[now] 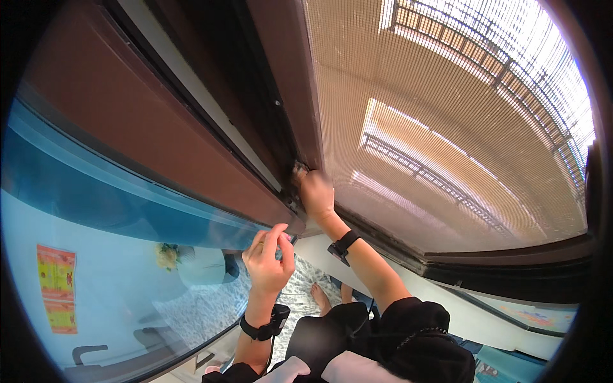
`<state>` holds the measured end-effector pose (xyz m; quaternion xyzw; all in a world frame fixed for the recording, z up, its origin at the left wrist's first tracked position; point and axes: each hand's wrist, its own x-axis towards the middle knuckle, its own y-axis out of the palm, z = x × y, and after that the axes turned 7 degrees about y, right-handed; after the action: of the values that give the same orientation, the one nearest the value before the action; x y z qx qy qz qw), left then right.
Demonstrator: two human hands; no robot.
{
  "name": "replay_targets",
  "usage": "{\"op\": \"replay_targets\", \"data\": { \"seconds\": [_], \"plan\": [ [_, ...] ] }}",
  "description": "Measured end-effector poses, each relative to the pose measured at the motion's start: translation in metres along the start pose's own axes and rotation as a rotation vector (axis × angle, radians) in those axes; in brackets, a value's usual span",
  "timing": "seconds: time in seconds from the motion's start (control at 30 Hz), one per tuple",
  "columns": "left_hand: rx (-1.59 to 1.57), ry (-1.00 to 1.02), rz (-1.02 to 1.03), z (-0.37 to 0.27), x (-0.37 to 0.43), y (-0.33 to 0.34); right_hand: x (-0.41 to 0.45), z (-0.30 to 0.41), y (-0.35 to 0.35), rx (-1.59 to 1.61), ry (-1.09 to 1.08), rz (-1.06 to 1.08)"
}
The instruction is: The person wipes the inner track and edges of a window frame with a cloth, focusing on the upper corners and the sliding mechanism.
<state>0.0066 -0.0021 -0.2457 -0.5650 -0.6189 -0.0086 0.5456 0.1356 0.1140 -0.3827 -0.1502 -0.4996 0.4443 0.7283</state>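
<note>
My right hand [317, 195] is inside the dark channel of a brown window frame [287, 72], against the upright edge of an insect screen [431, 129]. A small crumpled piece [300, 168], perhaps a wipe or cloth, shows at its fingertips; blur and shadow hide its exact form. My left hand [269, 261] is raised with bent fingers near the lower corner of the brown window sash [158, 129]. Something small and pink shows beside its fingers, too small to name. Whether that hand grips the sash edge cannot be told.
Blue-tinted window glass [110, 297] spans the left side and bears reflections. A red and yellow packet-like strip [57, 289] appears there. The screen's dark bottom rail [503, 263] runs to the right. Patterned fabric [301, 280] lies below, with bare feet [321, 298] on it.
</note>
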Motion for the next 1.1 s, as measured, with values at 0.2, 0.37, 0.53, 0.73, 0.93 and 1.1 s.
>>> {"op": "replay_targets", "data": {
  "seconds": [0.2, 0.37, 0.53, 0.73, 0.93, 1.1],
  "plan": [
    [-0.009, -0.066, 0.014, 0.003, -0.006, 0.005, -0.016, -0.011, 0.007, -0.025, 0.062, 0.116],
    [-0.011, -0.084, 0.011, 0.000, -0.006, 0.000, -0.002, -0.002, -0.011, 0.138, 0.130, 0.121],
    [-0.060, -0.142, -0.027, 0.000, -0.007, -0.002, 0.033, 0.022, -0.040, 0.243, 0.124, 0.099],
    [-0.046, -0.149, -0.026, 0.004, -0.008, -0.003, 0.080, 0.050, -0.086, 0.310, 0.000, -0.040],
    [-0.065, -0.202, 0.003, 0.007, -0.015, 0.015, 0.059, 0.029, -0.059, 0.135, -0.020, -0.023],
    [-0.038, -0.190, 0.009, 0.016, -0.034, 0.017, 0.018, 0.015, -0.021, 0.098, -0.006, -0.030]
  ]
}}
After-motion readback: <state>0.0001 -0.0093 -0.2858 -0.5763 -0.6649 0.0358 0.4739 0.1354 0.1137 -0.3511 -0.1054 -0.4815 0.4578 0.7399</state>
